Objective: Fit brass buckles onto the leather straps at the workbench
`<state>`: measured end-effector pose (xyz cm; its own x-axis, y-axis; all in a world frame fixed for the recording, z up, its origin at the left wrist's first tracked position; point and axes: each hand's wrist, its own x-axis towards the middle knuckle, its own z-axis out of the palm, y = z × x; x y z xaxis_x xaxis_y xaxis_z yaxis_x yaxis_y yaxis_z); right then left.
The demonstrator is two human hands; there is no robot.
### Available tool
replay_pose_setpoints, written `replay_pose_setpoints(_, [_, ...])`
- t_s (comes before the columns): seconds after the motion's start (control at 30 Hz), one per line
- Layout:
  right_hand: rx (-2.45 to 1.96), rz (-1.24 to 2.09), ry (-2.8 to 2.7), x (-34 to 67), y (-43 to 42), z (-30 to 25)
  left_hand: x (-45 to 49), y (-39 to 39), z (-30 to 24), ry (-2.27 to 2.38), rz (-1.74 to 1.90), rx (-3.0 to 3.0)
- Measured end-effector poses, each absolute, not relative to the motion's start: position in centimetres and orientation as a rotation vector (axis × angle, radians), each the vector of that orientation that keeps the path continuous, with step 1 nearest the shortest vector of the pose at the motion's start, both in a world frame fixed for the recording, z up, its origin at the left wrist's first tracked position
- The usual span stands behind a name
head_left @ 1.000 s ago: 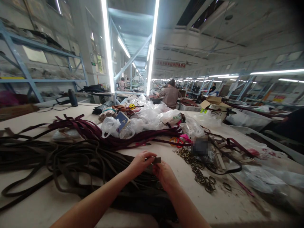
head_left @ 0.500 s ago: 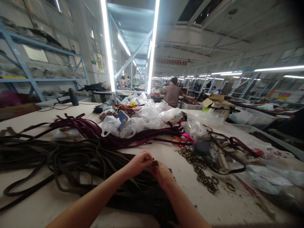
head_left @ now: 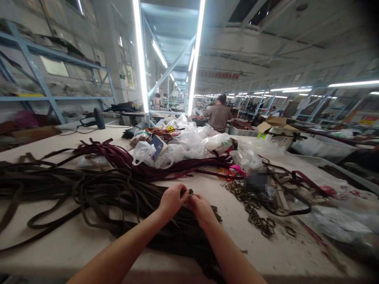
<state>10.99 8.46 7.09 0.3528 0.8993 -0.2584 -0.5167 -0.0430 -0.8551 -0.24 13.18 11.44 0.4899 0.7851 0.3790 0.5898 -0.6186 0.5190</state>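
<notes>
My left hand and my right hand meet above the table, fingertips pinching a small dark metal ring between them. A strap end may pass through it, but the fingers hide most of that. Under my wrists lies a heap of dark brown leather straps, which spreads left in long loops. Maroon straps lie farther ahead. To the right of my right hand is a loose chain of metal rings.
Crumpled plastic bags are piled at the table's far side. A blurred patch and tangled straps lie right of them. A cardboard box stands beyond, a co-worker stands farther back, and blue metal shelving stands left.
The dark strap piece seen earlier between my fingers has given way to a small ring there. My hands have drawn closer and risen slightly. The whole view has shifted a little as my head moved.
</notes>
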Motion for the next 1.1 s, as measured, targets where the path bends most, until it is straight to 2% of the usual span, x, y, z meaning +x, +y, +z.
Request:
replay_pose_setpoints(0.27, [-1.344,0.840,-0.726,11.21,9.44,6.86,-0.49,13.08,11.44,1.194,0.858,2.413])
replay_pose_setpoints(0.47, [-1.278,1.031,-0.691,10.95,9.16,6.72,-0.61,13.17,11.18,1.230,0.856,2.412])
replay_pose_setpoints(0.73, [-1.213,1.115,-0.632,11.22,8.68,6.79,-0.74,12.49,11.03,1.178,0.864,2.381])
replay_pose_setpoints(0.97, [-1.452,0.776,-0.941,11.26,8.99,7.19,-0.32,12.76,11.61,1.014,0.944,2.267])
replay_pose_setpoints(1.1, [-1.386,0.907,-0.929,11.07,8.56,6.71,-0.10,13.09,11.52,1.005,0.849,2.294])
